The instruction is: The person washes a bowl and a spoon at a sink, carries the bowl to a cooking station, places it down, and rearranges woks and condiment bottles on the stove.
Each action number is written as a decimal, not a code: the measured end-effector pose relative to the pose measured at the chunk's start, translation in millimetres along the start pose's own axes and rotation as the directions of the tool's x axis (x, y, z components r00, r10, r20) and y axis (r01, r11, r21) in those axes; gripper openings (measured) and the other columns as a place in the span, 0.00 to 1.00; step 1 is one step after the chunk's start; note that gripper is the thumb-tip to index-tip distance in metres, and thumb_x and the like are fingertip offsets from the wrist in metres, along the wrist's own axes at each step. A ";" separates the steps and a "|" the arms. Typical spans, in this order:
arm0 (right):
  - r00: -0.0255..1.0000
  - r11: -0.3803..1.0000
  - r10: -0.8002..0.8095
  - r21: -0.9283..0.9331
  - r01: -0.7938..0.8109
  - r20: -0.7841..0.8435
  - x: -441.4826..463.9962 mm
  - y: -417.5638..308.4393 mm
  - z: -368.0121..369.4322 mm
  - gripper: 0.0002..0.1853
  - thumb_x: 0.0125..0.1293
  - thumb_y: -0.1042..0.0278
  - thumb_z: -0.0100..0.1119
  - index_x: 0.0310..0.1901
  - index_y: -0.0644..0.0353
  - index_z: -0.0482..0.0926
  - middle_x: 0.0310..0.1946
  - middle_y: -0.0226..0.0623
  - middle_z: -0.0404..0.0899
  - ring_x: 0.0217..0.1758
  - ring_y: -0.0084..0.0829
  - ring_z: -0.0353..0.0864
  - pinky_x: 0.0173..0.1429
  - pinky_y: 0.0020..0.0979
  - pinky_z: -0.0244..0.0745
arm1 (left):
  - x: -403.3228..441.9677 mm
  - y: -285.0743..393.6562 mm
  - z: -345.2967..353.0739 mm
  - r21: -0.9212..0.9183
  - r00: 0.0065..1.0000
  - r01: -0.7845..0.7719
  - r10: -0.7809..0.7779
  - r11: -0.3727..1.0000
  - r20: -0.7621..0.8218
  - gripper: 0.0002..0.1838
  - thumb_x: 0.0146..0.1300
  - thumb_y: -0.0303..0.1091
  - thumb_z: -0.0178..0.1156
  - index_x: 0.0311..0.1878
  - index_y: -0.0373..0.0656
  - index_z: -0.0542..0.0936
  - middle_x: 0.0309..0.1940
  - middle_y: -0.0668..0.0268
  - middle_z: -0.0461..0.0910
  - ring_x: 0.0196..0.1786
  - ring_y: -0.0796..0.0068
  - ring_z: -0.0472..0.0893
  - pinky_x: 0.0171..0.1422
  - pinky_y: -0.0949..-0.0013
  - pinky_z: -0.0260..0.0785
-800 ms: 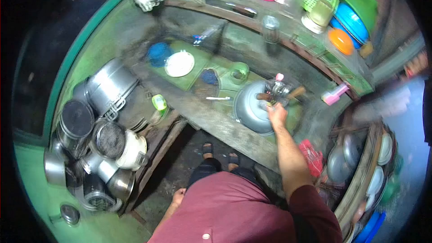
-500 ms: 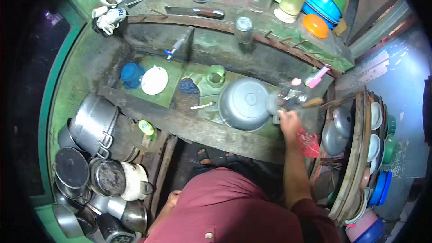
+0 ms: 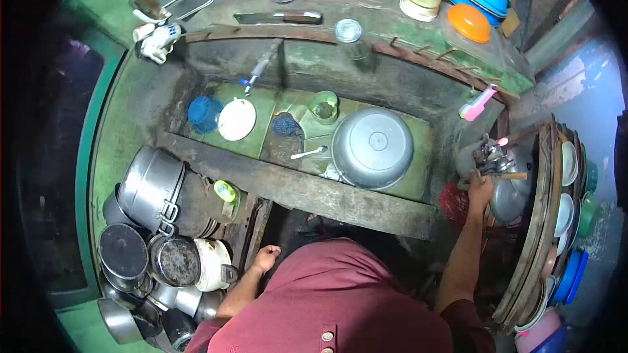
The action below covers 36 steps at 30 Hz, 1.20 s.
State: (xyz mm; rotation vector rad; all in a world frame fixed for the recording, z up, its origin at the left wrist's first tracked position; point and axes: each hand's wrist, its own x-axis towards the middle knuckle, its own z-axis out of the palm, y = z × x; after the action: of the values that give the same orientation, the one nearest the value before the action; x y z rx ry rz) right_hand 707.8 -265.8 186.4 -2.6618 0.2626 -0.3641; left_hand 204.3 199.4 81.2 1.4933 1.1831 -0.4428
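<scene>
My right hand is closed on a container of utensils at the right, in front of metal lids on the rack. A wooden handle sticks out of the bunch to the right. My left hand hangs beside my body, its fingers curled, touching nothing that I can make out. An upturned grey basin lies at the right of the sink area. Left of it are a spoon, a green cup, a dark blue scrubber, a white lid and a blue cup.
Stacked pots fill the lower left. A concrete ledge fronts the sink. The shelf behind holds a knife, a glass jar and an orange bowl. A wooden dish rack stands at the right.
My right hand has carried the utensils from above the basin, rightward to the rack. The basin now shows whole. My left hand has come further into view.
</scene>
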 end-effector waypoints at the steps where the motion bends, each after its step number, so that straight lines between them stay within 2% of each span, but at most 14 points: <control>1: 1.000 1.000 0.004 -0.019 -0.003 0.029 4.3 3.3 -0.9 0.26 0.51 0.45 0.68 0.28 0.66 0.73 0.24 0.49 0.77 0.31 0.52 0.76 0.40 0.45 0.70 | 5.5 -3.6 9.6 -0.009 0.999 0.007 -0.006 1.000 0.037 0.06 0.64 0.31 0.57 0.39 0.39 0.79 0.36 0.69 0.80 0.41 0.78 0.76 0.52 0.74 0.67; 5: 0.995 0.995 0.047 0.081 -0.053 0.084 -0.7 -3.2 -10.7 0.26 0.52 0.46 0.67 0.32 0.65 0.75 0.29 0.50 0.78 0.35 0.51 0.78 0.44 0.44 0.71 | 30.9 -41.3 37.1 0.049 0.970 -0.242 0.241 0.969 0.020 0.05 0.64 0.29 0.56 0.39 0.38 0.78 0.36 0.69 0.80 0.41 0.79 0.76 0.51 0.74 0.68; 7: 0.996 0.993 -0.090 0.079 0.088 0.021 -7.1 -4.4 -15.1 0.26 0.53 0.46 0.66 0.41 0.64 0.75 0.35 0.50 0.78 0.38 0.52 0.78 0.47 0.44 0.71 | 15.2 -11.7 45.2 0.095 0.975 -0.212 0.218 0.973 -0.052 0.05 0.64 0.28 0.56 0.39 0.37 0.78 0.35 0.69 0.80 0.41 0.80 0.76 0.51 0.74 0.67; 8: 0.998 0.997 -0.008 0.082 0.003 0.067 -19.0 -35.0 -38.1 0.31 0.54 0.45 0.65 0.50 0.63 0.73 0.38 0.52 0.78 0.40 0.52 0.78 0.49 0.44 0.71 | 12.5 -6.8 47.4 0.028 0.971 -0.224 0.226 0.974 -0.083 0.05 0.64 0.28 0.56 0.39 0.37 0.78 0.35 0.69 0.80 0.41 0.80 0.76 0.50 0.75 0.67; 11: 0.999 0.995 0.046 -0.091 -0.048 -0.018 -52.3 -56.5 -60.8 0.27 0.56 0.50 0.64 0.49 0.62 0.70 0.33 0.48 0.77 0.36 0.49 0.78 0.44 0.42 0.72 | 0.2 14.6 50.6 -0.039 0.939 -0.314 0.305 0.948 -0.160 0.05 0.64 0.28 0.56 0.39 0.38 0.78 0.33 0.70 0.79 0.38 0.82 0.75 0.47 0.76 0.68; 15: 0.992 0.983 -0.111 0.155 0.101 0.056 -88.2 -61.9 -50.2 0.16 0.58 0.61 0.61 0.42 0.62 0.71 0.21 0.42 0.72 0.25 0.42 0.75 0.33 0.38 0.70 | 4.6 80.8 41.7 0.022 0.861 -0.399 0.382 0.917 -0.337 0.09 0.65 0.33 0.57 0.33 0.37 0.76 0.29 0.71 0.77 0.34 0.83 0.72 0.43 0.76 0.68; 16: 0.975 0.952 -0.216 0.233 0.197 0.059 -96.3 -68.1 -43.6 0.12 0.59 0.65 0.60 0.39 0.62 0.71 0.18 0.39 0.69 0.22 0.39 0.72 0.31 0.37 0.68 | 9.2 106.4 36.8 0.085 0.778 -0.542 0.537 0.836 -0.326 0.09 0.65 0.34 0.57 0.36 0.36 0.77 0.29 0.70 0.76 0.34 0.83 0.72 0.44 0.76 0.67; 20: 0.926 0.956 -0.234 0.244 0.163 0.297 -131.8 -92.4 -18.3 0.10 0.59 0.68 0.59 0.39 0.62 0.72 0.20 0.40 0.71 0.22 0.38 0.73 0.30 0.38 0.68 | 52.2 222.2 22.8 0.178 0.779 -0.568 0.595 0.804 -0.200 0.11 0.65 0.34 0.58 0.32 0.37 0.72 0.29 0.70 0.75 0.34 0.83 0.69 0.43 0.77 0.66; 22: 0.875 0.965 -0.138 0.262 0.013 0.465 -153.5 -103.1 -12.9 0.10 0.58 0.69 0.59 0.39 0.63 0.72 0.22 0.42 0.73 0.23 0.38 0.75 0.30 0.37 0.69 | 108.8 253.7 25.0 0.215 0.689 -0.678 0.710 0.703 -0.149 0.08 0.63 0.34 0.58 0.33 0.38 0.77 0.25 0.69 0.76 0.30 0.82 0.69 0.38 0.76 0.67; 24: 0.876 0.974 -0.121 0.227 0.014 0.467 -179.8 -86.9 -4.2 0.10 0.58 0.69 0.60 0.39 0.63 0.72 0.22 0.43 0.74 0.25 0.38 0.76 0.31 0.36 0.70 | 160.4 280.4 28.2 0.328 0.714 -0.650 0.699 0.685 -0.043 0.09 0.61 0.36 0.59 0.35 0.40 0.79 0.24 0.62 0.79 0.27 0.71 0.77 0.36 0.69 0.70; 27: 0.880 0.987 -0.091 0.162 0.017 0.467 -220.7 -69.7 -10.9 0.11 0.59 0.69 0.60 0.39 0.63 0.71 0.24 0.44 0.76 0.27 0.38 0.78 0.32 0.36 0.72 | 244.3 285.5 38.4 0.545 0.825 -0.525 0.548 0.653 0.139 0.11 0.57 0.38 0.59 0.37 0.40 0.80 0.32 0.56 0.82 0.39 0.58 0.82 0.46 0.58 0.73; 31: 0.880 0.994 0.086 0.020 -0.108 0.466 -254.3 -62.3 -34.7 0.10 0.60 0.69 0.59 0.39 0.62 0.70 0.25 0.43 0.77 0.28 0.39 0.79 0.33 0.35 0.73 | 313.4 283.6 53.5 0.690 0.876 -0.465 0.403 0.555 0.266 0.12 0.57 0.38 0.57 0.40 0.42 0.80 0.38 0.53 0.81 0.44 0.53 0.80 0.51 0.55 0.72; 34: 0.888 0.960 0.258 -0.208 -0.190 0.380 -284.3 -49.8 -39.2 0.10 0.59 0.71 0.60 0.40 0.61 0.72 0.26 0.40 0.74 0.28 0.34 0.77 0.35 0.35 0.71 | 343.6 277.6 63.7 0.820 0.828 -0.516 0.390 0.247 0.404 0.15 0.59 0.42 0.57 0.47 0.46 0.78 0.49 0.52 0.77 0.52 0.55 0.78 0.53 0.56 0.72; 36: 0.836 0.930 0.354 -0.249 -0.270 0.419 -290.2 -65.9 -47.6 0.11 0.58 0.70 0.61 0.41 0.61 0.72 0.27 0.40 0.74 0.28 0.34 0.76 0.35 0.34 0.71 | 356.6 264.2 67.7 0.839 0.825 -0.500 0.413 0.214 0.386 0.14 0.58 0.37 0.53 0.44 0.42 0.79 0.48 0.52 0.77 0.50 0.54 0.79 0.53 0.55 0.72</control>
State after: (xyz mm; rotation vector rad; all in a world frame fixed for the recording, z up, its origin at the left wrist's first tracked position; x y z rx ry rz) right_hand 427.0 -156.6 195.9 -2.7126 0.5925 0.4133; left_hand 601.4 324.2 -87.0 2.6938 0.2250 -0.8154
